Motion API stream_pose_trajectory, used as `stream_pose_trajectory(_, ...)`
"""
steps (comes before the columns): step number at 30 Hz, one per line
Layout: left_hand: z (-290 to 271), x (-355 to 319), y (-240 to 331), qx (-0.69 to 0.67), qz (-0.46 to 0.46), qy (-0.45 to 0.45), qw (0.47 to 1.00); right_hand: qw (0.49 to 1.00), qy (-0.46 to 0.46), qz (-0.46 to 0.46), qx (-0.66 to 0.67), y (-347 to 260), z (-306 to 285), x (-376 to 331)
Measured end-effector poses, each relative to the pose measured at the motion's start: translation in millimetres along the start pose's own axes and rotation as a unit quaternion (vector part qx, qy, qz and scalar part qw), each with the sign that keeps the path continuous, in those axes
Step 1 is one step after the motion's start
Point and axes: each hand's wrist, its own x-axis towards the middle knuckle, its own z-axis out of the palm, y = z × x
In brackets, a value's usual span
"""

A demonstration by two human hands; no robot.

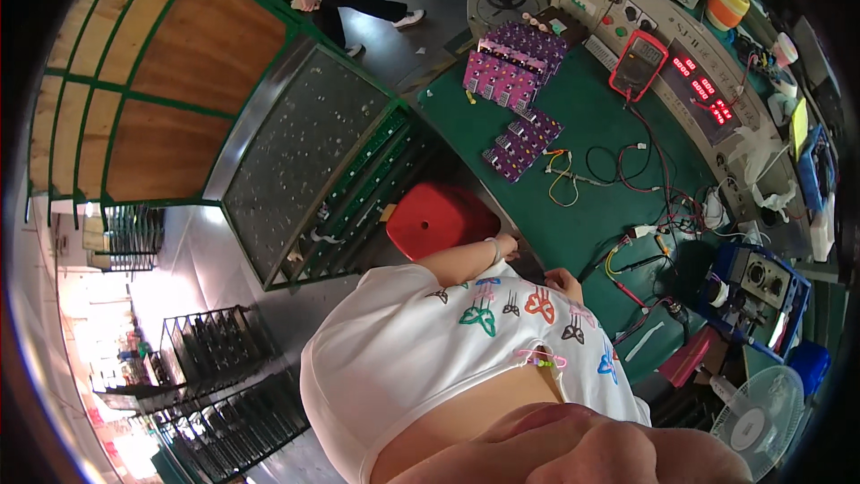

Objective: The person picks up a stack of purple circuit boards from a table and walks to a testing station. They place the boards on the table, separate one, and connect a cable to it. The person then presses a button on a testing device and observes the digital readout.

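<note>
My left hand (508, 246), with a pale band at the wrist, is at the near edge of the green-topped workbench (591, 224). Its fingers look bent, but they are too small to read. Just right of it, my right hand (564, 283) sits close to my white shirt (430, 332), partly hidden by it. Nothing can be made out in either hand. Purple circuit boards (522, 145) lie on the bench ahead of my hands, with a stack of purple boards (515, 64) farther back. Thin wire leads (562, 177) rest beside the nearer boards.
A red multimeter (639, 65) leans on a test console with a lit red display (703, 97). Tangled cables (667, 206) cover the bench's right side. A blue-framed device (757, 296) and a fan (757, 421) stand right. Left are a red stool (439, 220) and a rack (305, 152); another person sits beyond.
</note>
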Motion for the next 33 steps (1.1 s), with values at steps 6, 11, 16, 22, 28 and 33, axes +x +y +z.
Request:
stream_pose_trajectory(6, 23.0, -65.5, 36.4, 0.096, -0.048, -0.028, 0.994, 0.986, 0.082, -0.053, -0.137, 42.4, 34.6, 12.4)
stream_pose_trajectory(11, -20.9, -64.5, -4.2, 0.151, -0.112, 0.014, 0.982, 0.943, 0.135, -0.135, -0.271, 46.3, 75.5, 8.8)
stream_pose_trajectory(16, -73.4, -78.5, -26.1, 0.392, 0.025, -0.107, 0.913, 0.962, 0.072, -0.042, -0.261, 60.3, 111.3, 10.3)
stream_pose_trajectory(22, -88.8, -121.2, -10.6, 0.407, 0.073, -0.312, 0.855, 0.955, 0.035, 0.006, -0.294, 107.4, 145.4, 15.9)
stream_pose_trajectory(28, -87.8, -130.3, -12.6, 0.462, 0.07, -0.311, 0.828, 0.942, 0.103, 0.007, -0.318, 87.9, 146.5, 4.8)
stream_pose_trajectory(33, -102.2, -179.5, 17.2, 0.277, 0.004, -0.185, 0.943, 0.899, 0.309, -0.041, -0.309, 39.1, 143.2, 9.3)
